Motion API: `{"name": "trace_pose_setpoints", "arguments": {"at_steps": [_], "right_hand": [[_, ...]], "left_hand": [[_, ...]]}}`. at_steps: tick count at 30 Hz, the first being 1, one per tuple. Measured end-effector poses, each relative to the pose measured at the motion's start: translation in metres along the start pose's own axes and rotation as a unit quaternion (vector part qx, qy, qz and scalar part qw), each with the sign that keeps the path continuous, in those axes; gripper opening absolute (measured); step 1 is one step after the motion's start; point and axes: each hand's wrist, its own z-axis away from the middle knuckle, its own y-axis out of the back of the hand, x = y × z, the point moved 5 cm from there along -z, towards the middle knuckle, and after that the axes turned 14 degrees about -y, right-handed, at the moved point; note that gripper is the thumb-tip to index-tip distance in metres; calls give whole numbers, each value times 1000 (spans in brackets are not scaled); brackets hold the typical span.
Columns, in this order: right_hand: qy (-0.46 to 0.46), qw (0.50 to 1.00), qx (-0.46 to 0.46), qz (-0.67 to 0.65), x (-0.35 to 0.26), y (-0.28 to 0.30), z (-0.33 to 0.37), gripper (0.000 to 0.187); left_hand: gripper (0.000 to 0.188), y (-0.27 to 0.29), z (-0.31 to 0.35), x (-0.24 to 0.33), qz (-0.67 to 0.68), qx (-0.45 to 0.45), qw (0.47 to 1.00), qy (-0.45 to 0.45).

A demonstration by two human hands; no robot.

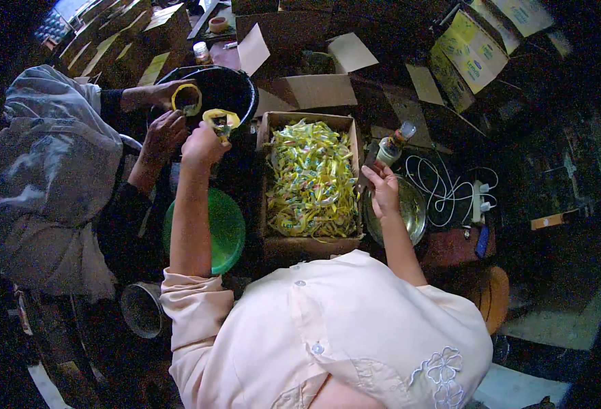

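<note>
Sitting over a cluttered work area: person in a pale pink shirt (341, 327), both forearms reaching forward. Co-worker in a grey garment (48, 170) sits at far left.

Open cardboard box (311, 242) straight ahead, packed full of yellow labels (311, 177). Black bucket (229, 88) up-left of the box, green round basin (222, 228) just left of it, metal bowl (409, 211) touching the box's right side. White power strip (479, 201) with looped cable sits right of the bowl, small metal cup (142, 310) at lower left.

Left hand (204, 144) raised at the bucket's rim, fingers pinched on a yellow strip (221, 120). Right hand (384, 187) over the bowl's left edge, fingers half curled; can't tell if it's holding anything. Small bottle (394, 143) stands just above it, near the box corner.

Co-worker's two hands are at the bucket: one (167, 92) holds a yellow loop (187, 97), the other (164, 133) sits just beside the wearer's left hand.
</note>
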Motion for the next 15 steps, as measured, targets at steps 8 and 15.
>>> {"name": "trace_pose_setpoints", "arguments": {"at_steps": [8,15], "right_hand": [[19,999,-14,-33,-4,-17,5,22],[179,964,19,196,-48,-55,24,27]], "left_hand": [[51,13,19,6,-25,124,991,-32],[60,-20,46,47,415,163,870,-208]]}}
